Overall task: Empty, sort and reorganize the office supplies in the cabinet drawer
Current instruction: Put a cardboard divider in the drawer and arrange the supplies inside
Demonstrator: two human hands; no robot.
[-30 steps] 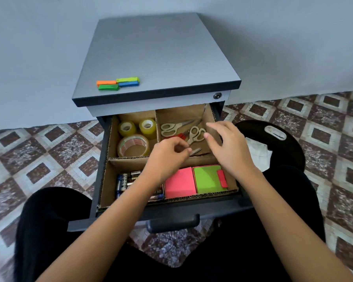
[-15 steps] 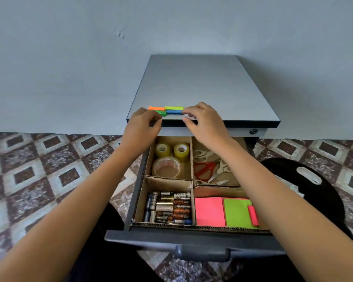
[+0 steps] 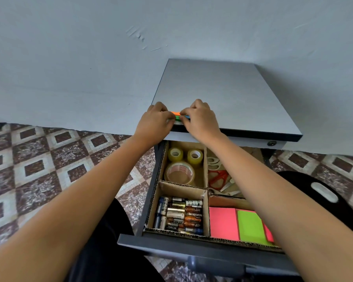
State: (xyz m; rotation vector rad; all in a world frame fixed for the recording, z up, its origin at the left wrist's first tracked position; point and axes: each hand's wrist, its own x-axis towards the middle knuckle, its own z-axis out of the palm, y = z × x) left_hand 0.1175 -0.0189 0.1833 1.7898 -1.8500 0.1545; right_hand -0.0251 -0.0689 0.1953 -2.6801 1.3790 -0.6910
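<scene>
Flags [image 3: 176,113] sit at the cabinet's [image 3: 222,94] front left corner, pinched by our left grip [image 3: 154,122] and right grip [image 3: 201,121]; we judge a loose pinch could scatter them over the edge onto the floor [image 3: 49,159].

Grey laminate cabinet top [image 3: 222,92], dark edge band: small orange, green and blue sticky tabs [image 3: 176,113] at front left edge, mostly covered. Open drawer's brown cardboard divider tray [image 3: 179,187]: three clear tape rolls [image 3: 179,174] far left, loose batteries [image 3: 181,215] near left, scissors [image 3: 217,178] far right, pink and green note pads [image 3: 222,222] near right.
</scene>
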